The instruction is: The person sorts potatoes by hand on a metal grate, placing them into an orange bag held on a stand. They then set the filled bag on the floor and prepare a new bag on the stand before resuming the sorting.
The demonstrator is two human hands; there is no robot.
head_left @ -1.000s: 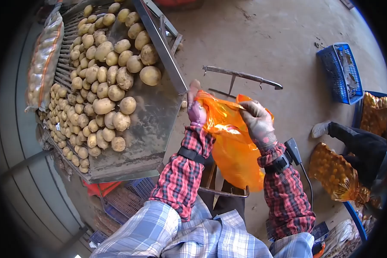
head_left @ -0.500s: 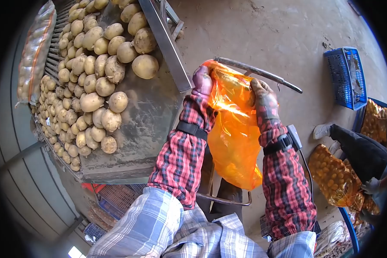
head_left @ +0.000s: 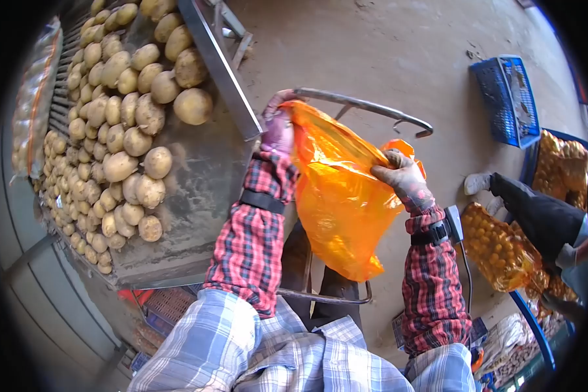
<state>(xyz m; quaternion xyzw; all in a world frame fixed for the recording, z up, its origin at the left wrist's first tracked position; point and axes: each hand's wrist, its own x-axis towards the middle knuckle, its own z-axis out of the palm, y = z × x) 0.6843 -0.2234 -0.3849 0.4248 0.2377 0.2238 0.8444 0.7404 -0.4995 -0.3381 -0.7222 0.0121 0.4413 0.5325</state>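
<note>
Both left hand (head_left: 279,130) and right hand (head_left: 405,176) have fingers pinching the bag (head_left: 346,209), the left just beside the table's (head_left: 199,202) right edge.

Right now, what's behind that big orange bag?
Around the orange bag I see floor, a metal bar beyond its top, and dark trouser legs below. Whatever its middle hides is covered, so I can't tell.

Potatoes (head_left: 137,140) on table (head_left: 193,238) left, bag (head_left: 343,209) centre, crate (head_left: 496,98) right
</note>
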